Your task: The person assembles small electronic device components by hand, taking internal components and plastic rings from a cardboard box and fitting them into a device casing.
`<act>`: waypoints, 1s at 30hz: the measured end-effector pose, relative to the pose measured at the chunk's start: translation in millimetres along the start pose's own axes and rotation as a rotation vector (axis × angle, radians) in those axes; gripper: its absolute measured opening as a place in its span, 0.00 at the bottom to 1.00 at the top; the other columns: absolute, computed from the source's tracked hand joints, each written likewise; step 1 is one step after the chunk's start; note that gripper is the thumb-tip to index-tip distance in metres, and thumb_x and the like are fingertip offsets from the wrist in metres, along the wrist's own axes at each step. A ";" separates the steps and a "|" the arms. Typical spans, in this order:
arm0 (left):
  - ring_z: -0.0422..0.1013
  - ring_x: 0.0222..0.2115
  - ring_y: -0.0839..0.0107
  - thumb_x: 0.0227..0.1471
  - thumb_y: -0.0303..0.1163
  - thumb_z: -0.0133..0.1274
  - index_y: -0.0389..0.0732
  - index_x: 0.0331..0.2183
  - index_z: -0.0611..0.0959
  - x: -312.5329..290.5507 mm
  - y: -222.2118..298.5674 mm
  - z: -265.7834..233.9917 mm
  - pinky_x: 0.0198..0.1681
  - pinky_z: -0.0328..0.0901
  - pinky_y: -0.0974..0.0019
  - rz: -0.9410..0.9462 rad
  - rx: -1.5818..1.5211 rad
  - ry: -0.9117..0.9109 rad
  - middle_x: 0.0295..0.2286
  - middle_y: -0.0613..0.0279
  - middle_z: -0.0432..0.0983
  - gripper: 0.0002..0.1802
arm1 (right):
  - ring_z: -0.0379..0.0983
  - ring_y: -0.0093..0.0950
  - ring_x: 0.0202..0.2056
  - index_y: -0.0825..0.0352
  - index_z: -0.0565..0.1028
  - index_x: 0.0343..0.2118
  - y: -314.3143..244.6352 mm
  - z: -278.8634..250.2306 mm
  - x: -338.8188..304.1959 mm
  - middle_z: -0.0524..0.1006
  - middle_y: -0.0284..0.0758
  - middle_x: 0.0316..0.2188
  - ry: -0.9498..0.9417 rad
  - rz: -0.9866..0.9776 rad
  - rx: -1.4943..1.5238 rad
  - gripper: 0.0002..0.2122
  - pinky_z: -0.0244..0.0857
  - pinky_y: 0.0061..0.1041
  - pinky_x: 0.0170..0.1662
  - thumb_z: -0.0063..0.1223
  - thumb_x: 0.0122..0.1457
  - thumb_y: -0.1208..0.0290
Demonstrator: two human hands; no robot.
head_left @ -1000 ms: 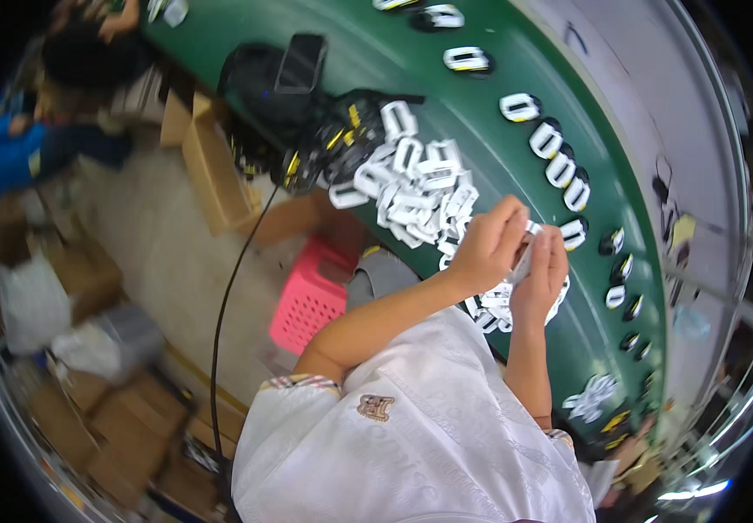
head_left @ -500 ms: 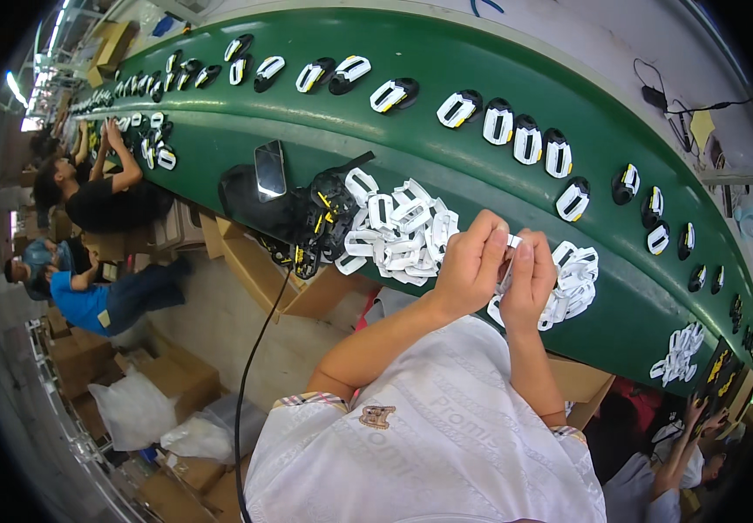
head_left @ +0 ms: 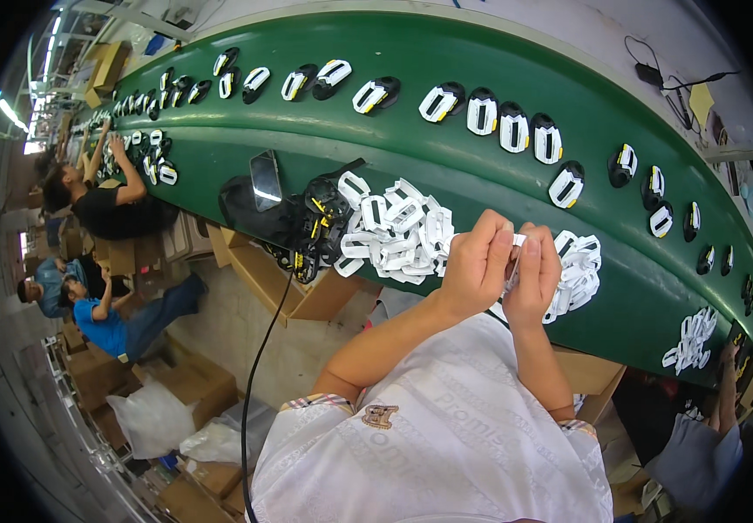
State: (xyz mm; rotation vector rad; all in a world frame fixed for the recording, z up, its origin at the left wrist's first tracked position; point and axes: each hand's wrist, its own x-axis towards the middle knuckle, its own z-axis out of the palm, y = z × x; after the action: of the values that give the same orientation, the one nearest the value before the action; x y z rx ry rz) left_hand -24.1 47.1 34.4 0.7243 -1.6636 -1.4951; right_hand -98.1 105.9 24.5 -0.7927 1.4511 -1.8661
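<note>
My left hand point(head_left: 474, 266) and my right hand point(head_left: 532, 277) are pressed together over the near edge of a green conveyor belt point(head_left: 446, 157). Both pinch one small white plastic piece point(head_left: 516, 245) between their fingertips. A heap of white loop-shaped plastic pieces point(head_left: 394, 231) lies on the belt just left of my hands. A smaller heap point(head_left: 579, 268) lies right of them. A row of black and white assembled parts point(head_left: 498, 118) runs along the far side of the belt.
A black tool with yellow marks point(head_left: 315, 222) and a small mirror point(head_left: 265, 179) sit left of the heap, with a black cable point(head_left: 259, 366) hanging down. Cardboard boxes point(head_left: 259, 270) stand under the belt. Other people point(head_left: 106, 192) work at the left and lower right point(head_left: 699, 453).
The view has swung so the belt lies flatter and more of its left end shows. My hands stay together by the white heap, still pinching a white piece.
</note>
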 end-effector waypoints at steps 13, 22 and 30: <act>0.56 0.13 0.84 0.57 0.29 0.38 0.36 0.25 0.68 -17.4 11.4 11.5 0.15 0.52 0.76 -0.049 -0.032 0.011 0.12 0.68 0.60 0.10 | 0.53 0.15 0.16 0.68 0.63 0.21 -5.8 -11.6 -17.4 0.61 0.28 0.13 0.041 -0.242 -0.208 0.11 0.45 0.17 0.18 0.35 0.60 0.71; 0.65 0.13 0.78 0.56 0.29 0.39 0.35 0.26 0.69 -19.5 15.6 9.0 0.15 0.58 0.73 -0.013 0.025 -0.058 0.12 0.62 0.66 0.09 | 0.50 0.13 0.17 0.65 0.61 0.21 -4.6 -6.9 -24.9 0.59 0.26 0.17 0.064 -0.107 0.047 0.13 0.44 0.14 0.19 0.35 0.62 0.66; 0.65 0.11 0.74 0.55 0.28 0.41 0.35 0.25 0.70 -21.3 6.1 4.6 0.14 0.59 0.73 0.195 0.091 -0.034 0.12 0.60 0.68 0.09 | 0.51 0.12 0.17 0.65 0.61 0.22 -3.9 1.3 -28.8 0.59 0.26 0.17 0.109 -0.073 0.082 0.13 0.44 0.13 0.19 0.35 0.62 0.67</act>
State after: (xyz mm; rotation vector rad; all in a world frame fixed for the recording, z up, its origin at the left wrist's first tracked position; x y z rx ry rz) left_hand -15.8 68.1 36.7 0.5689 -1.7832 -1.3080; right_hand -79.9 128.5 26.3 -0.7228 1.4181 -2.0385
